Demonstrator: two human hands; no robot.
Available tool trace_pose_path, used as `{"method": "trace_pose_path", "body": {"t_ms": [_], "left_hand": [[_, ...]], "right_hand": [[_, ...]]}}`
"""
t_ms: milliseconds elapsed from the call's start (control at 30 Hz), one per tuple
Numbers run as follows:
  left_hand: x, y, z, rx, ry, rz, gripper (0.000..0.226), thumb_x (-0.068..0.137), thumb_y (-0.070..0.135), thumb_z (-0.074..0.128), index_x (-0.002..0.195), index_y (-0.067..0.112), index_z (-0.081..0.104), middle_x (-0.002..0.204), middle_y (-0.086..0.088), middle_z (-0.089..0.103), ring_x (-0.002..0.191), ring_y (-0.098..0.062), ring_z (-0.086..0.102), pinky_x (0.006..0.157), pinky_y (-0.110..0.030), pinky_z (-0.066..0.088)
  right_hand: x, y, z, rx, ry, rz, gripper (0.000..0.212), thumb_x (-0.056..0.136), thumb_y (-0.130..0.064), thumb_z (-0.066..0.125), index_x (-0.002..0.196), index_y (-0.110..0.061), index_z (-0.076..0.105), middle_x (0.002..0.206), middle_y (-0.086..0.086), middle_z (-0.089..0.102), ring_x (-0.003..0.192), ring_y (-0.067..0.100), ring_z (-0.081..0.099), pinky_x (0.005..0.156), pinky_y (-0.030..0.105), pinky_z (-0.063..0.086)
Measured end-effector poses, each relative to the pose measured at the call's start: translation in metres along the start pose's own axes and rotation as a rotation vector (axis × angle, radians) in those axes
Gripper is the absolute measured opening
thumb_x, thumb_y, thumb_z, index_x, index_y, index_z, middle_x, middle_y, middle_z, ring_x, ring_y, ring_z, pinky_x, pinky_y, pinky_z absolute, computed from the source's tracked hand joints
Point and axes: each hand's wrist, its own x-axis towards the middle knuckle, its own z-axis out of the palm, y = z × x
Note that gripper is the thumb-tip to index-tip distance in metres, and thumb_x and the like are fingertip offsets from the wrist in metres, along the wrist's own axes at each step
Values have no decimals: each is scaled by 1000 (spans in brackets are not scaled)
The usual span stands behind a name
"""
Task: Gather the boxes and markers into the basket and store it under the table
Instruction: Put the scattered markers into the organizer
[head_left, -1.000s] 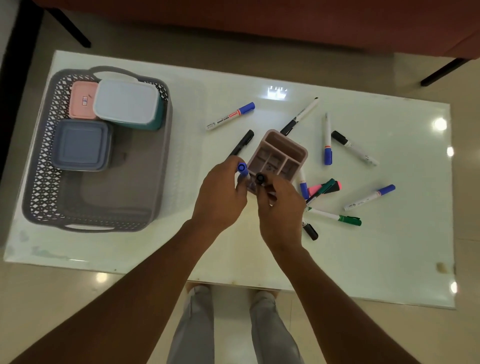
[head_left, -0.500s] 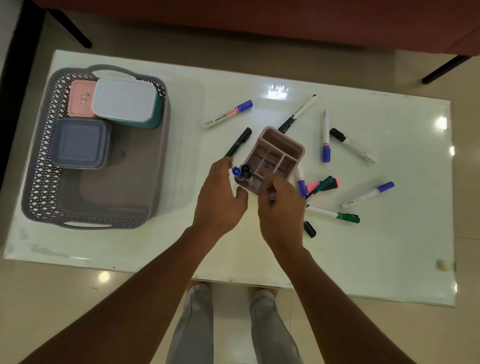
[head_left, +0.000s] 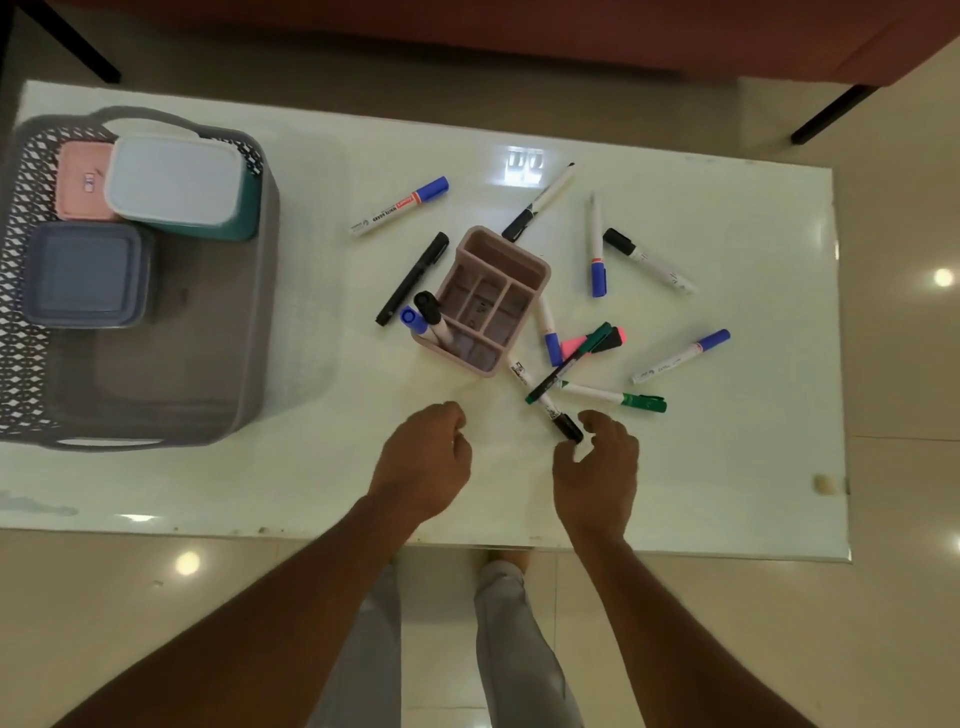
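Observation:
A grey lattice basket (head_left: 249, 291) at the table's left end holds a pink box (head_left: 78, 179), a white-lidded teal box (head_left: 176, 187) and a grey-blue box (head_left: 85, 275). A pink pen holder (head_left: 524, 265) stands mid-table with a blue-capped marker (head_left: 414, 319) and a black-capped marker (head_left: 431, 314) upright in its near-left corner. Several markers lie loose around it. My left hand (head_left: 423, 460) hovers empty, fingers loosely curled, in front of the holder. My right hand (head_left: 597, 467) is open, fingertips beside a black-capped marker (head_left: 563, 423), not gripping it.
The white glass table (head_left: 727, 493) has its near edge just below my wrists. A black marker (head_left: 413, 278) and a blue whiteboard marker (head_left: 400, 205) lie left of the holder. Green, pink and blue-capped markers (head_left: 680, 356) lie right. A red sofa (head_left: 519, 31) stands behind.
Both hands let go of the blue-capped and black-capped markers, which now stand in the pen holder. The hands drew back toward me; the right one moved to a black-capped marker.

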Motion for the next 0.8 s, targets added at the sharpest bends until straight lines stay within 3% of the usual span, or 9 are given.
{"method": "trace_pose_path", "body": {"t_ms": [100,200,300,367,467,567,633,700,800], "left_hand": [[-3,23,17,-14,-8,60,27,93,20,51,120,17,56,116,-2,63,106,-17,60,93,-33,51],[-2,46,28,9,-46,158,49,95,15,50,143,21,40,146,0,42,127,-15,47,101,-30,47],[3,58,37,142,-66,304,71,93,11,56,152,28,21,160,5,15,129,-15,41,93,-27,52],[7,60,40,186,-61,318,74,93,15,58,152,30,17,162,5,10,130,-16,42,92,-27,53],[9,57,36,127,-2,256,59,96,22,53,149,27,28,160,5,18,136,-15,40,101,-28,48],[5,55,25,1,103,234,40,100,29,46,139,22,48,148,3,43,128,-13,50,102,-24,42],[0,58,15,-134,200,209,31,99,31,48,127,20,57,130,4,60,110,-10,60,95,-24,49],[-6,65,2,-280,321,152,26,97,31,54,119,20,63,116,5,67,95,-5,63,85,-25,56],[-10,74,-15,-436,501,47,23,94,32,58,114,22,65,110,6,70,91,-7,65,79,-25,58]], "right_hand": [[3,6,5,-143,-92,-48,35,91,-25,64,126,-19,60,120,-2,63,112,19,53,93,33,47],[10,8,-3,-189,-141,-80,25,95,-23,59,119,-18,63,112,0,66,107,20,54,86,30,46],[16,1,-29,-120,-186,-148,23,90,-20,65,113,-16,66,105,-1,68,97,17,60,79,22,42],[18,-8,-52,-27,-196,-184,24,87,-17,69,112,-14,68,102,0,72,88,14,64,81,23,50],[15,-26,-80,170,-159,-174,23,85,-10,71,108,-14,71,94,-3,72,83,10,66,80,26,58],[14,-47,-95,365,-145,-177,20,85,-11,72,102,-22,69,93,-7,70,87,1,64,74,10,53],[16,-66,-101,435,-132,-250,21,88,-11,68,105,-21,68,98,-9,69,92,-3,63,77,5,48],[15,-88,-104,457,-103,-373,24,91,-11,63,113,-20,66,103,-9,68,97,2,64,84,8,48],[14,-119,-102,498,-72,-541,29,94,-8,59,121,-15,62,108,-7,64,102,5,62,88,11,49]]}}
